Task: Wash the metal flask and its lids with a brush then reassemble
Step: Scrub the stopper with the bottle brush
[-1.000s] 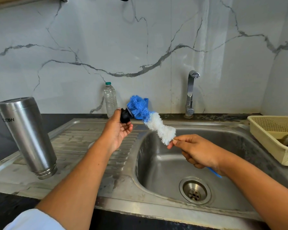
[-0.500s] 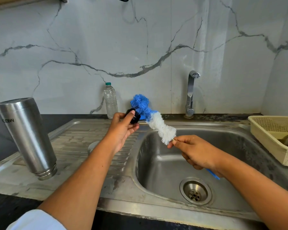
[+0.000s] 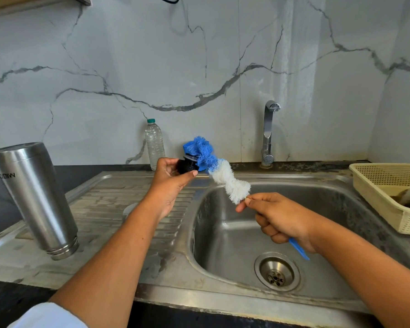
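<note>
Now the small black lid (image 3: 186, 165) is pinched by the left hand (image 3: 172, 185), the blue tip of the bottle brush (image 3: 223, 176) pressed against it, right hand (image 3: 282, 218) wrapped round the handle over the sink (image 3: 223, 235). Lid-scrubbing step, I'd say. Well apart, the steel flask (image 3: 33, 197) stands upside down on the drainboard (image 3: 109, 204). Next calls for turning the lid, then rinsing.
</note>
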`<state>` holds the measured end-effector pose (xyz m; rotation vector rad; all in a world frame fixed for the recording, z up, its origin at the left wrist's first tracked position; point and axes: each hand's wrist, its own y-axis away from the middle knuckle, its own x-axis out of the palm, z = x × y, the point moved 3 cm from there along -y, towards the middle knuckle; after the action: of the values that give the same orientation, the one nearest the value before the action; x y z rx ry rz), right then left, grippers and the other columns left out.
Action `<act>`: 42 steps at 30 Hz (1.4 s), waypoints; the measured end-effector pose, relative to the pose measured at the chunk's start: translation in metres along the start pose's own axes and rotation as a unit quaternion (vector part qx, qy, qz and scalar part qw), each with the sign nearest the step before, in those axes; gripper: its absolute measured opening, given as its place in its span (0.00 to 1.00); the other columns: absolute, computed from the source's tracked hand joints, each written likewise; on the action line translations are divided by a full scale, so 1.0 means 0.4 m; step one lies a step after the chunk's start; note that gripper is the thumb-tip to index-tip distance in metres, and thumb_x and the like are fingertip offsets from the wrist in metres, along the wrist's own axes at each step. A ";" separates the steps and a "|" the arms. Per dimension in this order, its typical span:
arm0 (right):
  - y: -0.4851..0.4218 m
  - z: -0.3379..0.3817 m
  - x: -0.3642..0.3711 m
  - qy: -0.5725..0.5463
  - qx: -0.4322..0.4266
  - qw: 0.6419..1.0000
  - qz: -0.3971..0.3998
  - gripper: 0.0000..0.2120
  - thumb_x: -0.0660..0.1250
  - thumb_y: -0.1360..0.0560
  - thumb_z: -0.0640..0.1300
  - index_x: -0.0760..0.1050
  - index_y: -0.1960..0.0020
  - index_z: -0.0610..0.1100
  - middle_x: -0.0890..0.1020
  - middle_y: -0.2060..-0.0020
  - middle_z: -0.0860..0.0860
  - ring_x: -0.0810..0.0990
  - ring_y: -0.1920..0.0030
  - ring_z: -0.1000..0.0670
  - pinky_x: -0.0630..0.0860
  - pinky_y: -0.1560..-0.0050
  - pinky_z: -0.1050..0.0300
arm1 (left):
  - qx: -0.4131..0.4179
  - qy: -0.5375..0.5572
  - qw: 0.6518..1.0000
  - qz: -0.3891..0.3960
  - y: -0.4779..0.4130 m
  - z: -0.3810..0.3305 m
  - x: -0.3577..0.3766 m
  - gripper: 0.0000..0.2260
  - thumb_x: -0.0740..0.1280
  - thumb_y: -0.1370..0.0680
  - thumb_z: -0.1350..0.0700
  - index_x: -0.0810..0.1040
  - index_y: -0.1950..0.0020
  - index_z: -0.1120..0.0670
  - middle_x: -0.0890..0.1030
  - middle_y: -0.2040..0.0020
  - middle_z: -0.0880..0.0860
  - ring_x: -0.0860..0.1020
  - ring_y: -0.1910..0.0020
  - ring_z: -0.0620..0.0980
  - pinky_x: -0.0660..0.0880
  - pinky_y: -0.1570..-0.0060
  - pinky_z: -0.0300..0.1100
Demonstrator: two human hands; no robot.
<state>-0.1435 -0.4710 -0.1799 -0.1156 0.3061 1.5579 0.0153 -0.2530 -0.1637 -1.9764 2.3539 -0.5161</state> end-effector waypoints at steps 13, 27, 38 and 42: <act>0.018 0.014 0.001 -0.126 0.033 0.989 0.075 0.15 0.59 0.15 0.49 0.82 0.41 0.46 0.60 0.71 0.52 0.53 0.73 0.55 0.52 0.79 0.65 | -0.144 0.219 0.959 0.110 0.024 -0.022 0.031 0.19 0.55 0.18 0.46 0.74 0.40 0.60 0.78 0.60 0.57 0.74 0.66 0.49 0.72 0.69 0.39; 0.036 0.029 -0.020 -0.060 0.021 0.989 0.132 0.14 0.60 0.16 0.51 0.82 0.41 0.47 0.59 0.69 0.50 0.53 0.73 0.54 0.51 0.78 0.63 | -0.156 0.160 0.974 0.048 0.005 -0.016 -0.012 0.24 0.53 0.20 0.37 0.73 0.60 0.56 0.62 0.75 0.48 0.58 0.80 0.44 0.53 0.80 0.35; 0.024 0.024 -0.020 -0.016 0.019 0.995 0.101 0.15 0.59 0.15 0.51 0.82 0.41 0.46 0.61 0.70 0.51 0.53 0.72 0.53 0.51 0.77 0.63 | -0.086 -0.071 0.992 0.053 0.015 -0.010 -0.009 0.23 0.49 0.16 0.40 0.73 0.55 0.54 0.65 0.73 0.48 0.60 0.76 0.45 0.57 0.78 0.38; 0.019 0.019 -0.031 -0.013 0.022 0.997 0.073 0.14 0.60 0.15 0.51 0.82 0.42 0.46 0.61 0.70 0.51 0.53 0.72 0.53 0.51 0.76 0.62 | -0.067 -0.125 0.989 0.037 0.021 -0.008 0.009 0.20 0.51 0.16 0.41 0.73 0.52 0.54 0.67 0.71 0.48 0.62 0.74 0.45 0.60 0.72 0.41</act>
<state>-0.1501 -0.4808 -0.1685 -0.0389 0.3329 1.6947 0.0060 -0.2544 -0.1621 -1.8683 2.3474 -0.1002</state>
